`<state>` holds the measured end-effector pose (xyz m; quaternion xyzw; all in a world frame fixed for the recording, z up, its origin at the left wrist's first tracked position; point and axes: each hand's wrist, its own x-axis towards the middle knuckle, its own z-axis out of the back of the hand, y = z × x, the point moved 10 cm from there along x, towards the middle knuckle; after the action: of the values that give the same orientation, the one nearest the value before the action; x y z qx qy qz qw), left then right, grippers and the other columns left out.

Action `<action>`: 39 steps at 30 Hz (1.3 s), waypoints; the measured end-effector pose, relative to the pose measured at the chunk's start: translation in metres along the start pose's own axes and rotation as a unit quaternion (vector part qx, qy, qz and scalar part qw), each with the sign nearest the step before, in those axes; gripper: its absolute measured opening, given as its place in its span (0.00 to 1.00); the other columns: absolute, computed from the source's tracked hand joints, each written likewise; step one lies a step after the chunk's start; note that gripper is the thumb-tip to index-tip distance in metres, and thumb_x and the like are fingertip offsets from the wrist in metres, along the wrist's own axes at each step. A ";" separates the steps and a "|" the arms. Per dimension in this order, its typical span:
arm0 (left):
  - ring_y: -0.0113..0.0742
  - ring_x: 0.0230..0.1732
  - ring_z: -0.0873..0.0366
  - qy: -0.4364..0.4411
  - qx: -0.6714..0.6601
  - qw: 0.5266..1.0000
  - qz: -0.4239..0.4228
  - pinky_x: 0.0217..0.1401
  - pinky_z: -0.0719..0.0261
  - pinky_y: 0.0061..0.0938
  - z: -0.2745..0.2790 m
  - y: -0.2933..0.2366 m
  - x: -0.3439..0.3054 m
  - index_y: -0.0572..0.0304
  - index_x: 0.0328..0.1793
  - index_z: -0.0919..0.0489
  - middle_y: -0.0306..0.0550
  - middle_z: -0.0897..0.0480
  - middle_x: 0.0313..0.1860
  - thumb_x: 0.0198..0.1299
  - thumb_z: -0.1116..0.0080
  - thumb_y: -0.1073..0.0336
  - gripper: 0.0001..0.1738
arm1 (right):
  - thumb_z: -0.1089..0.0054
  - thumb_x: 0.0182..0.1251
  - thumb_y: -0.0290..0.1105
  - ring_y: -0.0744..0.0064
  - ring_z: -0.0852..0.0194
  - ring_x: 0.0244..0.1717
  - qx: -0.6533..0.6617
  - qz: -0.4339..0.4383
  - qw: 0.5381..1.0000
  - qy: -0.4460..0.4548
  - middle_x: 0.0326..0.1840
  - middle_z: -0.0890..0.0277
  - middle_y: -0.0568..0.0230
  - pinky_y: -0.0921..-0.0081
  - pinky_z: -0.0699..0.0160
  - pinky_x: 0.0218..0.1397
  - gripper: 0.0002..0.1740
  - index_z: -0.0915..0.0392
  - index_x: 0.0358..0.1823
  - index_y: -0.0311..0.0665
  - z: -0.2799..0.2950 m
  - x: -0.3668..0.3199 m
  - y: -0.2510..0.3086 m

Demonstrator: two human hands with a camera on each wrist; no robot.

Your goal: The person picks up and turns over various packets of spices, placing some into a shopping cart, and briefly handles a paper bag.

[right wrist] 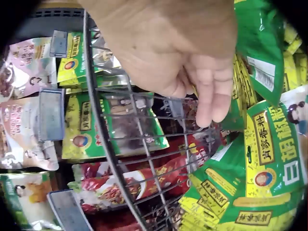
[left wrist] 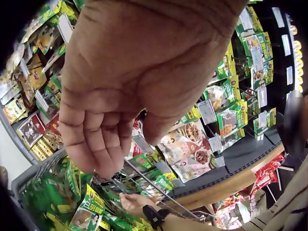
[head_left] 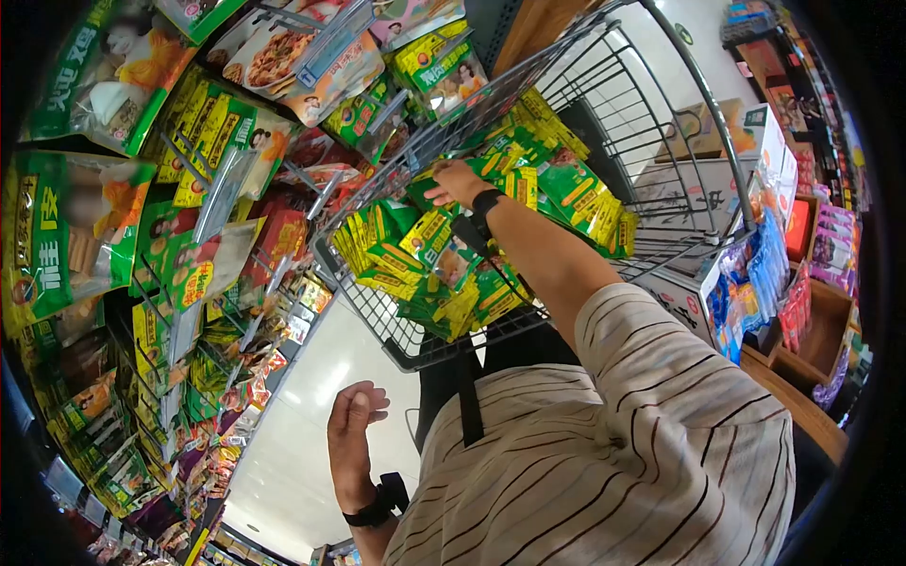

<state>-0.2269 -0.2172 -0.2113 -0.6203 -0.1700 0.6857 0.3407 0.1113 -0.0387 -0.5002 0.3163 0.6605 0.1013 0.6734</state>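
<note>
My right hand [head_left: 457, 183] reaches into the shopping cart [head_left: 415, 354], over a heap of green and yellow spice packets [head_left: 566, 184]. In the right wrist view its fingers [right wrist: 214, 98] hang loosely bent beside a green packet [right wrist: 262, 48], and nothing shows between thumb and fingers. A packet with a dark spice window [right wrist: 272, 149] lies just below them. My left hand [head_left: 355, 429] hangs in the aisle beside the cart, fingers loosely curled and holding nothing. In the left wrist view the left hand [left wrist: 139, 72] covers much of the shelf behind it.
Hanging spice packets [head_left: 85, 236] on hooks with price tags [head_left: 330, 42] fill the left side, close against the cart's wire wall [right wrist: 118, 159]. White cartons [head_left: 694, 208] and a wooden display bin [head_left: 816, 354] stand on the right. Pale floor [head_left: 293, 415] shows below the cart.
</note>
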 end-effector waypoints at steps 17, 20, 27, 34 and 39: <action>0.51 0.71 0.32 -0.046 0.242 0.912 -0.329 0.71 0.34 0.42 -0.064 -0.068 0.006 0.64 0.74 0.34 0.59 0.29 0.70 0.54 0.26 0.68 0.42 | 0.45 0.77 0.36 0.62 0.16 0.55 0.008 0.124 0.885 0.448 0.65 0.23 0.55 0.72 0.16 0.48 0.21 0.23 0.64 0.30 -0.042 -0.372 0.074; 0.44 0.67 0.27 -0.011 0.185 0.913 -0.363 0.70 0.32 0.37 -0.082 -0.076 -0.002 0.65 0.73 0.33 0.54 0.24 0.65 0.53 0.27 0.73 0.40 | 0.44 0.74 0.34 0.61 0.16 0.54 0.004 0.155 0.876 0.457 0.62 0.21 0.52 0.71 0.16 0.46 0.20 0.21 0.61 0.29 -0.025 -0.410 0.088; 0.42 0.70 0.30 -0.055 0.154 0.842 -0.514 0.74 0.34 0.36 -0.114 -0.129 -0.035 0.65 0.73 0.31 0.52 0.29 0.72 0.62 0.33 0.69 0.33 | 0.47 0.77 0.36 0.59 0.15 0.53 -0.033 0.212 0.867 0.451 0.63 0.22 0.52 0.70 0.14 0.47 0.21 0.23 0.62 0.28 0.014 -0.460 0.106; 0.25 0.53 0.22 0.139 -0.163 0.931 -0.296 0.57 0.25 0.24 -0.156 -0.106 -0.031 0.59 0.64 0.24 0.37 0.17 0.54 0.71 0.41 0.61 0.19 | 0.46 0.76 0.37 0.66 0.16 0.51 0.085 0.365 0.866 0.331 0.61 0.21 0.53 0.72 0.16 0.51 0.25 0.30 0.68 0.30 0.087 -0.441 0.157; 0.25 0.53 0.21 0.155 -0.195 0.920 -0.302 0.57 0.23 0.23 -0.170 -0.115 -0.047 0.60 0.65 0.25 0.39 0.17 0.55 0.72 0.42 0.61 0.20 | 0.40 0.73 0.44 0.75 0.23 0.55 -0.046 0.349 0.911 0.217 0.53 0.20 0.64 0.75 0.25 0.57 0.24 0.25 0.60 0.32 0.092 -0.415 0.129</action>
<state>-0.0329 -0.1995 -0.1305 -0.6924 -0.4250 0.3983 0.4259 0.1909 -0.1947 -0.0922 0.4652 0.6328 0.4262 0.4489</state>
